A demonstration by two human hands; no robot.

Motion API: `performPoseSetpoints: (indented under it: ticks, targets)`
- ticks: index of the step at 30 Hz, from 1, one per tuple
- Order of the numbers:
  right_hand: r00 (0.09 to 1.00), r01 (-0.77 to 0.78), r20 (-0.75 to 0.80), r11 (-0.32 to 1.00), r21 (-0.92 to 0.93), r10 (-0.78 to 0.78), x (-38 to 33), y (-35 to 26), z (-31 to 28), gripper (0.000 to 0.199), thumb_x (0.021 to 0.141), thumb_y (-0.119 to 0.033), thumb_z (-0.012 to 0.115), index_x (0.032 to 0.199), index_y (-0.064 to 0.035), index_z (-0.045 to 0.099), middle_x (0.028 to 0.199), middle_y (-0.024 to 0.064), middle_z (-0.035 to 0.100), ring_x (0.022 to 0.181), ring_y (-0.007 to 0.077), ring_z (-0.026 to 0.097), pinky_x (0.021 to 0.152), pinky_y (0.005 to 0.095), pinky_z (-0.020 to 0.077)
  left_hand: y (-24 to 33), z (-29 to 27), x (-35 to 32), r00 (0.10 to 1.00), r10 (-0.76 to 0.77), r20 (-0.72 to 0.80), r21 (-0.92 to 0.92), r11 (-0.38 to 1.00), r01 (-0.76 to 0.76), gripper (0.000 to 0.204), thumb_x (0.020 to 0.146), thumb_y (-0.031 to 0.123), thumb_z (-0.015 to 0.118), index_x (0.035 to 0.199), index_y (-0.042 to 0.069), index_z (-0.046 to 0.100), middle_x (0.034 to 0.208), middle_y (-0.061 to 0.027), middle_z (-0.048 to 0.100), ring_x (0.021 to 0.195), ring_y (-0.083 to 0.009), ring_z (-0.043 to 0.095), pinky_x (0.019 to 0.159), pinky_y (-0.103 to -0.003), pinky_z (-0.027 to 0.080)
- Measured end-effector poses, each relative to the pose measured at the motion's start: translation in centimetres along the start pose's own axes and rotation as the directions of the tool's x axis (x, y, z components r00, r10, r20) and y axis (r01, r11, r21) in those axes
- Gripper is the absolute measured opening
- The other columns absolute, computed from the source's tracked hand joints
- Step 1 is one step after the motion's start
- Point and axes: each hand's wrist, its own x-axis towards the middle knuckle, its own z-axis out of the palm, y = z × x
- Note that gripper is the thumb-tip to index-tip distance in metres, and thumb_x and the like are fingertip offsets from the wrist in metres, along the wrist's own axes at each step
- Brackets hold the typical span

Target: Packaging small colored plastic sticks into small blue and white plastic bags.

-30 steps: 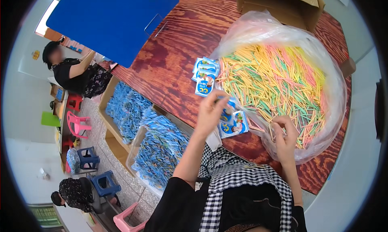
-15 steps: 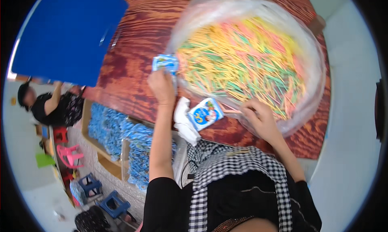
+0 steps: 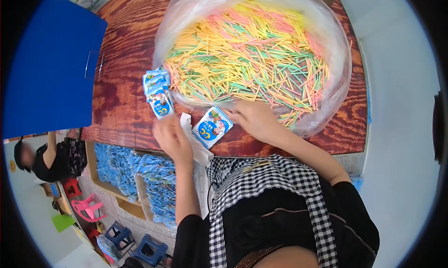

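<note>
A large clear plastic bag (image 3: 337,81) lies open on the table, full of thin pastel sticks (image 3: 247,58) in yellow, pink and green. My right hand (image 3: 259,121) is at the bag's near edge, fingertips pinched at the upper right edge of a blue and white packet (image 3: 213,127). A pinkish stick end shows by those fingertips, mostly hidden. To the left, several similar packets (image 3: 158,83) overlap in a small pile. Just below the pile is my left hand (image 3: 171,136), fingers loosely bent and no object visible in it. Crumpled white material (image 3: 201,153) lies under the single packet.
Boxes of blue packets (image 3: 156,184) stand below the table's front edge, left of my body. A big blue panel (image 3: 51,62) borders the wood-patterned table (image 3: 121,100) on the left. Beyond are another person (image 3: 46,158), a pink chair (image 3: 87,207) and blue stools (image 3: 150,250).
My left hand has drawn back from the packet pile toward me, leaving a packet on it. My right hand has moved closer to the single packet. The whole view has shifted.
</note>
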Motion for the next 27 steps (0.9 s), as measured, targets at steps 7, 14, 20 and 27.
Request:
performPoseSetpoints:
  ticks: [7,14,20,27]
  targets:
    - [0.983,0.126,-0.114,0.977,-0.175,-0.147,2.4,0.6,5.8,0.023,0.077,-0.024,0.070,0.082,-0.0036,0.061,0.082,0.0144,0.062,0.081,0.0332,0.062,0.068,0.0429,0.0485,3.1,1.7,-4.7,0.986,-0.013,0.163,0.020,1.000,0.010,0.028,0.084,0.006,0.062,0.112,0.000,0.059,0.109,-0.0166,0.058,0.102,-0.0342,0.052,0.092,-0.043,0.038]
    - [0.784,0.498,-0.232,0.806,-0.321,-0.576,0.8,-0.3,3.8,0.011,0.072,-0.013,0.060,0.079,-0.0048,0.059,0.086,0.0087,0.057,0.081,0.0244,0.057,0.066,0.0367,0.0472,2.1,2.0,-5.0,0.990,-0.095,0.106,-0.121,0.987,0.108,0.044,0.089,0.009,0.057,0.129,-0.004,0.047,0.125,-0.0208,0.052,0.118,-0.0379,0.046,0.103,-0.046,0.032]
    - [0.927,0.287,-0.287,0.950,0.121,-0.243,0.9,-0.3,5.0,0.018,0.078,-0.016,0.063,0.088,-0.0021,0.059,0.091,0.0133,0.060,0.087,0.0311,0.059,0.071,0.0403,0.0467,2.2,1.8,-4.9,0.977,-0.087,0.192,-0.063,0.993,0.101,0.037,0.088,0.006,0.059,0.123,-0.002,0.053,0.124,-0.0171,0.055,0.116,-0.0351,0.049,0.099,-0.043,0.036]
    - [0.842,0.369,-0.420,0.929,-0.008,-0.338,2.0,0.5,3.5,0.014,0.079,-0.014,0.065,0.078,-0.0027,0.056,0.073,0.0116,0.055,0.071,0.0334,0.057,0.062,0.0418,0.0443,1.2,1.9,-6.0,0.984,-0.106,0.145,-0.060,0.991,0.116,0.039,0.090,0.008,0.054,0.128,-0.002,0.050,0.128,-0.0210,0.052,0.121,-0.0368,0.045,0.103,-0.045,0.033]
